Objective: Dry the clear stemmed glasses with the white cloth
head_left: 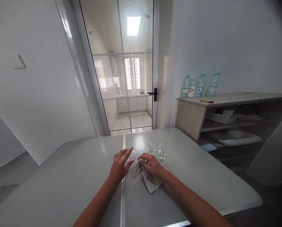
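My left hand [120,161] is over the table near its middle seam, thumb and fingers spread apart. Right by its fingertips is a clear glass [133,154], partly covered by the fingers; I cannot make out its full shape or whether the hand touches it. My right hand [151,164] is closed on a pale cloth [152,184], which hangs in folds down to the tabletop. Just beyond that hand, several small clear stemmed glasses stand upright, among them a front glass [164,156] and one behind it [158,148].
The grey-green table [84,176] has rounded corners. Behind it is a glass door [136,116] with a black handle [155,94]. On the right, a wooden shelf unit [190,113] carries plastic bottles [199,86] and an orange-red pen-like item [206,101]; a white tray [240,140] lies inside.
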### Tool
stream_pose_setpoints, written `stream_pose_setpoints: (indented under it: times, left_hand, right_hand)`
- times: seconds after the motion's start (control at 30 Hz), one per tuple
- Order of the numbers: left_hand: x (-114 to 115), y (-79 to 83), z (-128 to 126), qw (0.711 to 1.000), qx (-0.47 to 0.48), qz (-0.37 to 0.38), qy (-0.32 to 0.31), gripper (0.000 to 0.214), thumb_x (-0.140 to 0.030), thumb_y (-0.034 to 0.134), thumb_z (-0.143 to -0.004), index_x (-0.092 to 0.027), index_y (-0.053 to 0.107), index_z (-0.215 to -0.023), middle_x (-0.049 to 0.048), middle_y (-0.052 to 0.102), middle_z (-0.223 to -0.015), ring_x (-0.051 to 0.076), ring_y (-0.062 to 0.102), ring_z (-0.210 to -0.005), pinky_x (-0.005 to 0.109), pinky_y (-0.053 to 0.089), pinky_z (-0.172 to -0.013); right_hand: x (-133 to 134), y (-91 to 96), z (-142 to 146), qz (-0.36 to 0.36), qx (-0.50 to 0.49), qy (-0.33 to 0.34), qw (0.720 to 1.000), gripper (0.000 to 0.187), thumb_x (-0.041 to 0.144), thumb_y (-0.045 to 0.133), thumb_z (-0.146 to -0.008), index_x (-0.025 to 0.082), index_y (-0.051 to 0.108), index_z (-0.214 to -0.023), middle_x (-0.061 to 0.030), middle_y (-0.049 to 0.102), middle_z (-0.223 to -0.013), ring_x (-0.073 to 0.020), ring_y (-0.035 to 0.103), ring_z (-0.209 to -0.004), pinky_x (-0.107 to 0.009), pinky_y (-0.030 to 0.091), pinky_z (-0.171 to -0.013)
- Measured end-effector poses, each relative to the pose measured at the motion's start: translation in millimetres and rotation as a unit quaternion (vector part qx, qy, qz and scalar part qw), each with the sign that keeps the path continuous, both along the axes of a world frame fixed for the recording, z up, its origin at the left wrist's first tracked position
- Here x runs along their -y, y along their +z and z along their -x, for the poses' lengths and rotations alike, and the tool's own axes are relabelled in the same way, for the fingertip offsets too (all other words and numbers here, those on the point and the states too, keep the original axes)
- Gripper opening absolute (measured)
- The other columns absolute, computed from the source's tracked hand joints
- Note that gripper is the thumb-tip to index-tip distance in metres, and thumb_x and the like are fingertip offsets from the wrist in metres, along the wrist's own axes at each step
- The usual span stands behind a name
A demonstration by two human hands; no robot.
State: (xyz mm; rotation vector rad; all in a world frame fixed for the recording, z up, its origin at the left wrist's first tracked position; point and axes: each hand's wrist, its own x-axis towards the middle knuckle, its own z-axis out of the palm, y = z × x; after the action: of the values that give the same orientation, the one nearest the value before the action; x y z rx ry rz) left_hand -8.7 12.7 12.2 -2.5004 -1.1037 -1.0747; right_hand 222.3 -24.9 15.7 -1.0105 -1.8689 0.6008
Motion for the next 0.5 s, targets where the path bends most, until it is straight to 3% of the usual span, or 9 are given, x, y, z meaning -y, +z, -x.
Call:
stream_pose_setpoints:
  times: [0.13, 0.3, 0.37, 0.43, 0.5]
  left_hand:
    - [0.2, -11.7, -3.0, 0.999, -0.037, 0.029, -0.011, 0.065, -0.032, 0.063, -0.095, -0.040, 0.037, -0.154, 0.0076, 0.061, -0.129, 0.021, 0.066, -0.094, 0.036, 0.053, -0.088]
    - [-0.4, -16.9, -5.4, 0.997, -0.052, 0.046, -0.015, 0.070, -0.031, 0.064, -0.095, -0.041, 0.032, -0.156, 0.0071, 0.061, -0.131, 0.021, 0.066, -0.094, 0.036, 0.054, -0.086]
    - [-0.5, -16.9, -5.1, 0.997, -0.044, 0.056, -0.017, 0.072, -0.032, 0.065, -0.094, -0.038, 0.031, -0.157, 0.0075, 0.063, -0.130, 0.022, 0.067, -0.094, 0.037, 0.055, -0.086]
    - [-0.6, -16.4, -3.5, 0.997, -0.024, 0.069, -0.023, 0.074, -0.034, 0.068, -0.092, -0.032, 0.031, -0.156, 0.0081, 0.067, -0.122, 0.023, 0.068, -0.092, 0.037, 0.055, -0.084]
    - [-0.3, -15.1, -1.2, 0.997, -0.001, 0.075, -0.024, 0.067, -0.035, 0.069, -0.090, -0.026, 0.039, -0.149, 0.0068, 0.071, -0.108, 0.023, 0.069, -0.087, 0.037, 0.055, -0.081]
  right_hand:
    - [-2.3, -2.8, 5.1, 0.059, -0.063, -0.092, 0.992, 0.022, 0.031, 0.051, -0.095, 0.021, 0.070, -0.102, 0.0033, 0.061, -0.065, -0.0141, 0.052, -0.059, -0.024, 0.039, -0.060]
    - [-10.6, -18.6, 4.6, 0.180, -0.113, -0.111, 0.971, 0.026, 0.019, 0.057, -0.077, 0.022, 0.055, -0.103, 0.0078, 0.056, -0.060, -0.0128, 0.048, -0.052, -0.021, 0.034, -0.052]
    - [-7.5, -16.7, 6.2, 0.157, -0.112, -0.152, 0.969, 0.016, 0.022, 0.055, -0.079, 0.023, 0.050, -0.095, 0.0078, 0.054, -0.059, -0.0133, 0.047, -0.050, -0.022, 0.032, -0.052]
    - [0.1, -9.0, 10.8, 0.071, -0.070, -0.196, 0.976, 0.006, 0.028, 0.053, -0.085, 0.024, 0.048, -0.085, 0.0068, 0.051, -0.059, -0.0136, 0.045, -0.052, -0.023, 0.031, -0.054]
    - [8.4, -0.2, 17.0, -0.015, -0.013, -0.227, 0.974, 0.016, 0.031, 0.053, -0.090, 0.024, 0.047, -0.076, 0.0058, 0.048, -0.060, -0.0131, 0.043, -0.053, -0.024, 0.030, -0.056]
